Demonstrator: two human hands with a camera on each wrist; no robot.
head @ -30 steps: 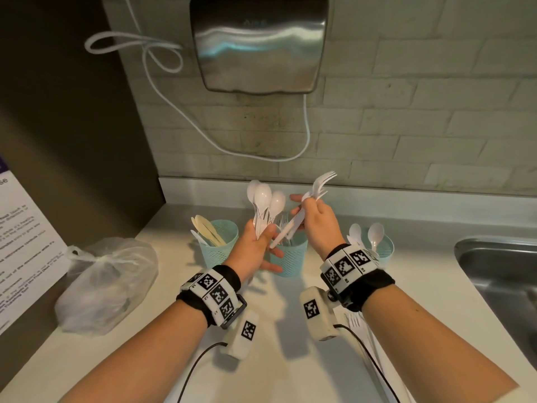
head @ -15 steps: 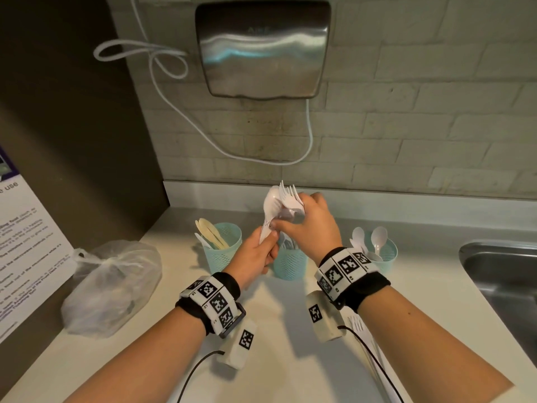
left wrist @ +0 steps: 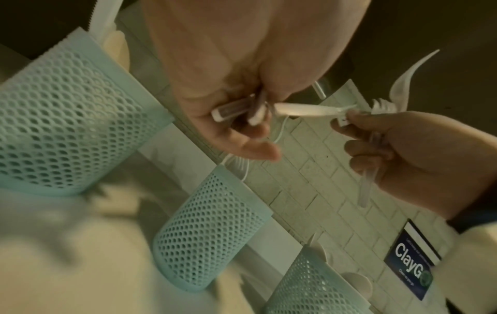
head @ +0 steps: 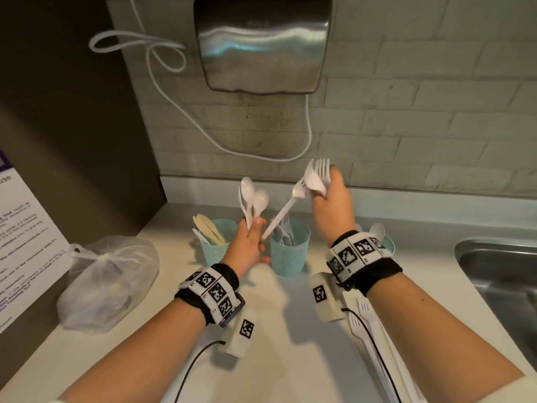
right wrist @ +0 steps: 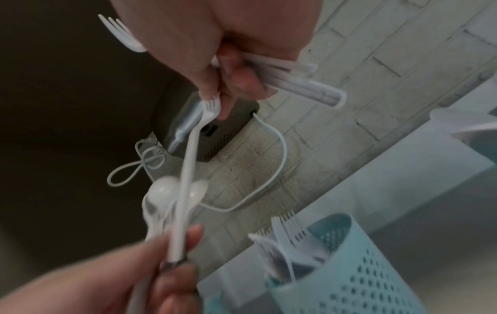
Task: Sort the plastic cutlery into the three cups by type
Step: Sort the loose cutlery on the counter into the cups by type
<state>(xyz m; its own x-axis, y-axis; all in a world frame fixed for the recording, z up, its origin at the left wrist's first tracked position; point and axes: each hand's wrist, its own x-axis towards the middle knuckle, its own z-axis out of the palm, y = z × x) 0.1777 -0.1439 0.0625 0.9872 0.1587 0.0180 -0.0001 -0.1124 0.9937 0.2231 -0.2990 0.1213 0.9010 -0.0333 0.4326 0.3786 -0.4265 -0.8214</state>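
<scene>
My left hand point(head: 247, 248) grips a bunch of white spoons point(head: 251, 196) upright, above the gap between the left cup point(head: 216, 251) and the middle cup point(head: 289, 254). My right hand point(head: 331, 205), raised higher and to the right, holds several white forks point(head: 318, 175). One more fork point(head: 284, 212) slants between the hands: right fingers pinch its head, left fingers hold its handle end point(right wrist: 174, 252). The left cup holds cream knives point(head: 207, 228), the middle cup forks point(right wrist: 285, 229). The right cup point(head: 388, 245), with spoons, is mostly behind my right wrist.
Loose white forks point(head: 363, 324) lie on the counter under my right forearm. A tied plastic bag point(head: 107, 283) sits at the left, a steel sink point(head: 499, 274) at the right. A hand dryer point(head: 261, 42) with a white cable hangs on the tiled wall.
The hands were pressed together over the middle cup; now they have drawn apart. The right hand rose to the right with the forks, and one fork stretches between the hands.
</scene>
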